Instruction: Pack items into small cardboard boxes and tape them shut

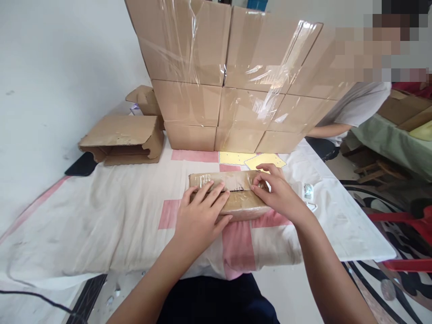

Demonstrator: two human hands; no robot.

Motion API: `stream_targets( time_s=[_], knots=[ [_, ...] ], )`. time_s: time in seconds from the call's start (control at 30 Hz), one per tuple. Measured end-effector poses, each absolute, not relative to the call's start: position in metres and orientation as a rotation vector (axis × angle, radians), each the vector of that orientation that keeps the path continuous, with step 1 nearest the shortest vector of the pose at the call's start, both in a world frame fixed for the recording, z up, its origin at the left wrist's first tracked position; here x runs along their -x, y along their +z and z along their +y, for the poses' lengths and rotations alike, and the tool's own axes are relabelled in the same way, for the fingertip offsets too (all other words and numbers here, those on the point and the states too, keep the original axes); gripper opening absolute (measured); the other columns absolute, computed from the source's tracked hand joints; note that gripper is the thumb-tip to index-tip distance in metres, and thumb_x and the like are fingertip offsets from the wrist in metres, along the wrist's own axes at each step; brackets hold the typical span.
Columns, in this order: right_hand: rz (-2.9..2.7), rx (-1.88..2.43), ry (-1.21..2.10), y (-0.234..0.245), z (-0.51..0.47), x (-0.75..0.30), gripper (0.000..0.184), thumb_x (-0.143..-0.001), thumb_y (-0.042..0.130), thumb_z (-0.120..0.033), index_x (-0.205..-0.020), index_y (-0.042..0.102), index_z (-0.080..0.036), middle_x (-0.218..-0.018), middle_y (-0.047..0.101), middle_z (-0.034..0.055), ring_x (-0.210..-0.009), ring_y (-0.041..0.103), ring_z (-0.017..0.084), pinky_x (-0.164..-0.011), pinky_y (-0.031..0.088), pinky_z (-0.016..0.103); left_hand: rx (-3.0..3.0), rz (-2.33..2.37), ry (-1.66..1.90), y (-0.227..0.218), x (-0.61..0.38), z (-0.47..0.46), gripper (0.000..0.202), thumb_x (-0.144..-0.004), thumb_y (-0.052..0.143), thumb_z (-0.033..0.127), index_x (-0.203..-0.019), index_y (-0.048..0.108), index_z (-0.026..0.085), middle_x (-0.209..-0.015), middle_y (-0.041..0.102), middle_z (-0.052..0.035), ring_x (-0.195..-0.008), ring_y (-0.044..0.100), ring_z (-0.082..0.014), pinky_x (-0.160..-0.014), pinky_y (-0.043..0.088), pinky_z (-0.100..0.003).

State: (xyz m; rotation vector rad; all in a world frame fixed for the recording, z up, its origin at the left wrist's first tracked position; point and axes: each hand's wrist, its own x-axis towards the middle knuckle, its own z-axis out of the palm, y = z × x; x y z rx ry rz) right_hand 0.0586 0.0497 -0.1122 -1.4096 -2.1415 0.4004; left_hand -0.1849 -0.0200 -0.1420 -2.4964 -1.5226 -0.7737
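Observation:
A small cardboard box [246,202] with clear tape along its top lies on the cloth in front of me. My left hand [202,211] rests on its left part, fingers spread flat over the top and thumb along the near side. Over the right end, my right hand [275,189] has thumb and forefinger pinched together at the top flap [232,181]; whatever is between the fingertips is too small to make out. Just right of that hand lies a small white and clear object [308,191]. Two yellow sheets [265,162] lie behind the box.
A stack of taped cardboard boxes [249,90] stands at the back of the table. To the left are an open carton [121,137] and a dark flat object [81,165]. Another person [354,108] is beyond the stack at right; a red chair [411,225] stands beside the table.

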Motion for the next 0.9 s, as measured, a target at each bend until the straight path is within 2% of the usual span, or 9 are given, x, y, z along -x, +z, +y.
stream_targets(
  time_s=[0.1, 0.2, 0.3, 0.4, 0.53, 0.63, 0.77, 0.83, 0.9],
  knots=[
    [-1.976, 1.483, 0.524, -0.119, 0.053, -0.060, 0.029, -0.082, 0.069, -0.036, -0.104, 0.054, -0.024, -0.121, 0.052, 0.0082, -0.117, 0.052, 0.027, -0.095, 0.047, 0.043, 2.485, -1.518, -0.789, -0.143, 0.184, -0.020, 0.037, -0.096, 0.057, 0.040, -0.130, 0.064, 0.025, -0.144, 0.058, -0.0047, -0.130, 0.053, -0.0309, -0.108, 0.032, -0.050],
    [-1.820, 1.532, 0.831, -0.124, 0.055, -0.063, 0.050, -0.082, 0.070, -0.043, -0.123, 0.047, -0.026, -0.125, 0.054, 0.0084, -0.113, 0.056, 0.025, -0.085, 0.053, 0.038, 2.484, -1.520, -0.788, -0.143, 0.184, -0.020, 0.037, -0.096, 0.057, 0.040, -0.129, 0.064, 0.024, -0.145, 0.057, -0.0037, -0.131, 0.052, -0.0302, -0.108, 0.032, -0.050],
    [-1.740, 1.526, 1.010, -0.124, 0.057, -0.065, 0.066, -0.082, 0.072, -0.044, -0.139, 0.043, -0.028, -0.127, 0.056, 0.0102, -0.114, 0.058, 0.026, -0.084, 0.055, 0.037, 2.485, -1.522, -0.785, -0.142, 0.183, -0.021, 0.037, -0.095, 0.060, 0.039, -0.128, 0.064, 0.024, -0.144, 0.058, -0.0037, -0.131, 0.052, -0.0307, -0.108, 0.033, -0.050],
    [-1.757, 1.463, 1.155, -0.121, 0.059, -0.066, 0.063, -0.083, 0.073, -0.041, -0.139, 0.047, -0.028, -0.127, 0.059, 0.0090, -0.110, 0.062, 0.025, -0.083, 0.056, 0.036, 2.480, -1.526, -0.777, -0.141, 0.183, -0.021, 0.037, -0.095, 0.060, 0.040, -0.128, 0.064, 0.025, -0.145, 0.057, -0.0029, -0.131, 0.053, -0.0301, -0.108, 0.033, -0.050],
    [-1.736, 1.404, 1.314, -0.118, 0.060, -0.066, 0.049, -0.083, 0.072, -0.040, -0.126, 0.055, -0.025, -0.114, 0.066, 0.0050, -0.100, 0.066, 0.024, -0.075, 0.057, 0.033, 2.477, -1.532, -0.774, -0.142, 0.183, -0.021, 0.036, -0.095, 0.060, 0.040, -0.127, 0.064, 0.025, -0.145, 0.056, -0.0022, -0.131, 0.052, -0.0294, -0.107, 0.032, -0.051],
    [-1.734, 1.421, 1.267, -0.119, 0.062, -0.064, 0.034, -0.082, 0.071, -0.040, -0.109, 0.061, -0.022, -0.102, 0.068, 0.0031, -0.092, 0.066, 0.023, -0.071, 0.054, 0.031, 2.470, -1.537, -0.779, -0.142, 0.182, -0.021, 0.035, -0.094, 0.060, 0.039, -0.127, 0.064, 0.025, -0.144, 0.057, -0.0015, -0.131, 0.053, -0.0292, -0.107, 0.032, -0.051],
    [-1.691, 1.463, 1.194, -0.123, 0.067, -0.063, 0.024, -0.083, 0.069, -0.040, -0.095, 0.062, -0.021, -0.091, 0.067, 0.0014, -0.084, 0.063, 0.020, -0.067, 0.051, 0.028, 2.468, -1.546, -0.780, -0.141, 0.181, -0.021, 0.035, -0.095, 0.059, 0.039, -0.126, 0.064, 0.026, -0.144, 0.058, -0.0004, -0.131, 0.053, -0.0289, -0.106, 0.031, -0.051],
    [-1.627, 1.463, 1.200, -0.127, 0.067, -0.063, 0.025, -0.087, 0.063, -0.045, -0.093, 0.062, -0.021, -0.091, 0.068, 0.0012, -0.085, 0.063, 0.020, -0.069, 0.051, 0.028, 2.472, -1.541, -0.786, -0.141, 0.181, -0.021, 0.035, -0.094, 0.059, 0.039, -0.126, 0.064, 0.026, -0.144, 0.058, -0.0003, -0.131, 0.053, -0.0287, -0.106, 0.031, -0.051],
    [-1.552, 1.418, 1.224, -0.136, 0.063, -0.063, 0.031, -0.093, 0.055, -0.051, -0.102, 0.063, -0.023, -0.101, 0.069, 0.0025, -0.097, 0.065, 0.022, -0.078, 0.053, 0.031, 2.478, -1.539, -0.790, -0.141, 0.181, -0.022, 0.035, -0.094, 0.060, 0.039, -0.126, 0.064, 0.025, -0.144, 0.058, -0.0004, -0.131, 0.053, -0.0287, -0.107, 0.030, -0.050]
  ],
)
